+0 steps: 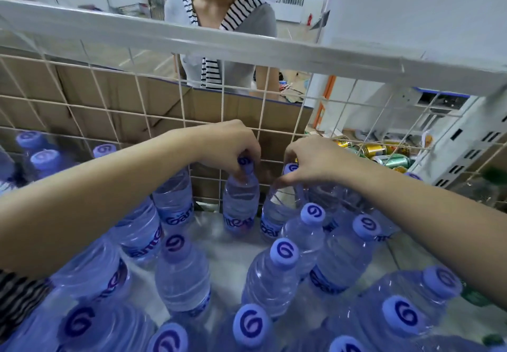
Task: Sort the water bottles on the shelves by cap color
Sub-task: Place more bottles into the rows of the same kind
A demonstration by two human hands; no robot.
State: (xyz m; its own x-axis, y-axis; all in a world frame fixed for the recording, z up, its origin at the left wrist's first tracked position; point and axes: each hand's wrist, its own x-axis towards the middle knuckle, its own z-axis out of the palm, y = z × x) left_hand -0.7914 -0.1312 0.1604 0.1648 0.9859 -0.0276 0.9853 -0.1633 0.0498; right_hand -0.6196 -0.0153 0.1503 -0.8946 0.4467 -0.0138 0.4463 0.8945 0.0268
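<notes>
Seemingly well along: purple-capped water bottles (282, 253) crowd the shelf (226, 246), left hand (233, 147) and right hand (311, 159) each pinching a back-row cap (246, 164).

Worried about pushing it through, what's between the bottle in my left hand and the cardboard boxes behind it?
In the head view, a wire grid panel stands between the cardboard boxes and the bottle gripped by the left hand.
</notes>
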